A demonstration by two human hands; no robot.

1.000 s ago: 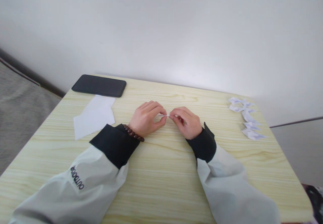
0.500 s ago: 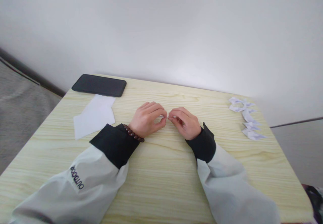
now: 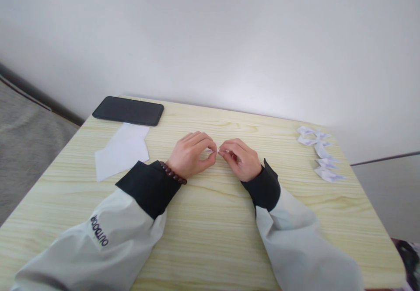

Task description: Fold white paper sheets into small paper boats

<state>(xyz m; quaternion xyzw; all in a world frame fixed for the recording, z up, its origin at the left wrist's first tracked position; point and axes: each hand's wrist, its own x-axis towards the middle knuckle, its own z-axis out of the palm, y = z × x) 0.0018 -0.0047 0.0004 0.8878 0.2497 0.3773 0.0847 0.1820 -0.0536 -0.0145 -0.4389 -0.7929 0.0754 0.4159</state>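
My left hand (image 3: pixel 193 154) is closed in a pinch, thumb against fingertips, above the middle of the table. Facing it, my right hand (image 3: pixel 242 159) pinches in the same way, and the fingertips of both almost meet. Between them shows a sliver of white, a small folded piece of paper (image 3: pixel 218 149); most of it is hidden by the fingers. A dark bead bracelet (image 3: pixel 173 173) circles my left wrist.
White paper sheets (image 3: pixel 123 151) lie on the table (image 3: pixel 210 229) at the left, with a black phone (image 3: pixel 128 110) behind them. Several small folded white paper pieces (image 3: pixel 324 152) sit near the right edge. A pale wall (image 3: pixel 210 41) rises behind the table.
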